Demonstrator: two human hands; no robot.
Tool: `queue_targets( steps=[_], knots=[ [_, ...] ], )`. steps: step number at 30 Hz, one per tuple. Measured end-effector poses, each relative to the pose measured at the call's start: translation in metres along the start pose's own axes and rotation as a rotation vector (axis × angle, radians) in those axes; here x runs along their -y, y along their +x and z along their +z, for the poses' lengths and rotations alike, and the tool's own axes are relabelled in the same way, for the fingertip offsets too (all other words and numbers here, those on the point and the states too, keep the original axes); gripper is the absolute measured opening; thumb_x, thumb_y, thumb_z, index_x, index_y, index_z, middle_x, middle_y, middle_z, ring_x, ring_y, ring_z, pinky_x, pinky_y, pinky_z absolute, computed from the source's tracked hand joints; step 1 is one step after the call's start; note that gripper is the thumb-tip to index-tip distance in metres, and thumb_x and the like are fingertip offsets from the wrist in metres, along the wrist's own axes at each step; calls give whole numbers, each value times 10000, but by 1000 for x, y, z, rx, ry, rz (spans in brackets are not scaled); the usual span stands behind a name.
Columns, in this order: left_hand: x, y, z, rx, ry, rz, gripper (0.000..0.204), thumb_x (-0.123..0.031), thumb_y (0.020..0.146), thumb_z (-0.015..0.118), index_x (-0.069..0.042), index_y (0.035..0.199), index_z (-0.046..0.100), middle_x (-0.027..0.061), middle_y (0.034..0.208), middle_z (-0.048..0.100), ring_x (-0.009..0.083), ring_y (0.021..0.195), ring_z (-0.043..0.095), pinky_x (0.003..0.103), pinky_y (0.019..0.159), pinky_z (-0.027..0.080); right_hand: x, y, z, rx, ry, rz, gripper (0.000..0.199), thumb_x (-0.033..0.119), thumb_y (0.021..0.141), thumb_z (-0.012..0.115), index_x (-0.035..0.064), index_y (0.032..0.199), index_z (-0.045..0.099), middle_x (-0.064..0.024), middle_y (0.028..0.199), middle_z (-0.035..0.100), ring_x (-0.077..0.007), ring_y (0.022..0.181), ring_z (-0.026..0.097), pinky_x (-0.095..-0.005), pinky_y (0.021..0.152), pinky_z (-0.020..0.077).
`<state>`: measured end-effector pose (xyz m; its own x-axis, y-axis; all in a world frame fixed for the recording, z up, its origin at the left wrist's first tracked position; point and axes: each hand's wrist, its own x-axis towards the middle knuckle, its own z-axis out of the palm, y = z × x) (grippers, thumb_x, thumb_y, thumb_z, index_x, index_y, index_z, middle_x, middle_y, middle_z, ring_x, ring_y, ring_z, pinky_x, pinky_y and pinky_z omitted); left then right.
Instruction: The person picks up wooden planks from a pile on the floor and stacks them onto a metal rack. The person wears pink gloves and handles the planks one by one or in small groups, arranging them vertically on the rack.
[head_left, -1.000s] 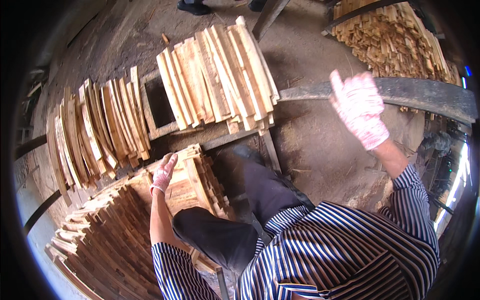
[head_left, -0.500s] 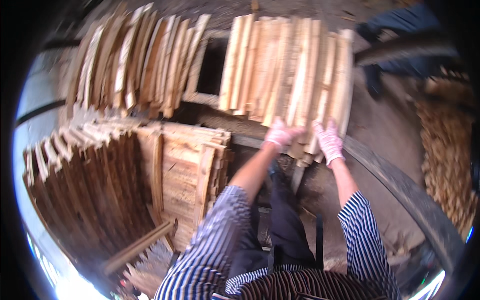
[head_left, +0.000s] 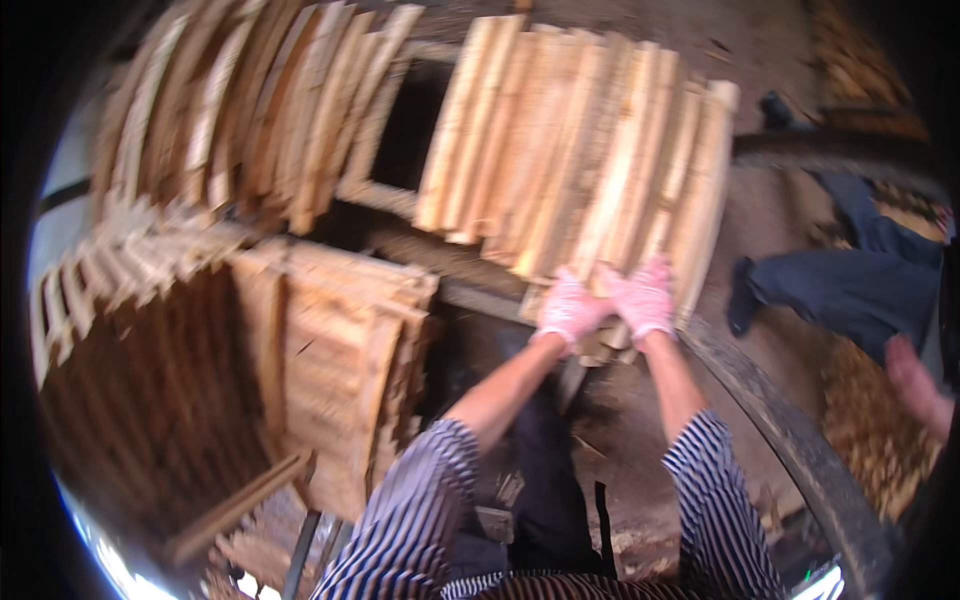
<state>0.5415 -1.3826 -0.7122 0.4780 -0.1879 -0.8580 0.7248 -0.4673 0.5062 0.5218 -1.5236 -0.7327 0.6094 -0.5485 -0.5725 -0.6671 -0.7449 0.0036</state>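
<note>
A row of pale wooden slats [head_left: 560,150] lies side by side ahead of me. My left hand [head_left: 573,306], in a pink glove, is closed over the near ends of some slats right of the row's middle. Just beside it my right hand [head_left: 641,299], gloved the same way, is closed on the neighbouring slat ends. The two thumbs almost meet. Slight blur and the gloves hide parts of the fingertips. Several shorter slat ends [head_left: 598,352] stick out toward me below the hands.
Another slat row [head_left: 240,110] lies at the far left. A large wooden crate [head_left: 330,370] stands at near left. A dark curved beam [head_left: 790,430] runs along the right. Beyond it are a person's dark-trousered leg [head_left: 830,290] and hand [head_left: 915,385], and a pile of wood pieces [head_left: 870,430].
My right hand has moved left, close to my left hand, and its fingers have drawn together. The view has shifted. At the right, the other person's leg and hand show more.
</note>
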Motion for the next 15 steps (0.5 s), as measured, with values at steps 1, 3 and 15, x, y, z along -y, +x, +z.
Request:
queue_targets(
  steps=[1, 3, 15],
  knots=[
    [4, 3, -1, -44, 105, 21, 1295, -573, 579, 902, 174, 1459, 316, 337, 1356, 564, 344, 1262, 597, 385, 1042, 479, 6, -2, -4, 23, -40, -5, 1313, 784, 768, 649, -127, 1549, 114, -340, 1548, 304, -453, 1415, 379, -519, 1130, 389],
    [38, 24, 7, -140, 39, 70, 1319, -562, 558, 923, 179, 1462, 312, 340, 1383, 543, 346, 1280, 583, 371, 1044, 476, 30, -19, -19, 24, -30, -30, 1275, 757, 784, 660, -132, 1538, 142, -334, 1500, 359, -447, 1362, 430, -515, 1090, 428],
    [129, -72, -109, 177, 96, -71, 1219, -392, 547, 1013, 102, 1395, 290, 221, 1251, 630, 239, 1129, 642, 362, 957, 555, -24, -109, 67, 276, 1294, 63, 1102, 709, 770, 751, -18, 1503, 366, -178, 1403, 478, -303, 1295, 461, -477, 1128, 387]
  ],
)
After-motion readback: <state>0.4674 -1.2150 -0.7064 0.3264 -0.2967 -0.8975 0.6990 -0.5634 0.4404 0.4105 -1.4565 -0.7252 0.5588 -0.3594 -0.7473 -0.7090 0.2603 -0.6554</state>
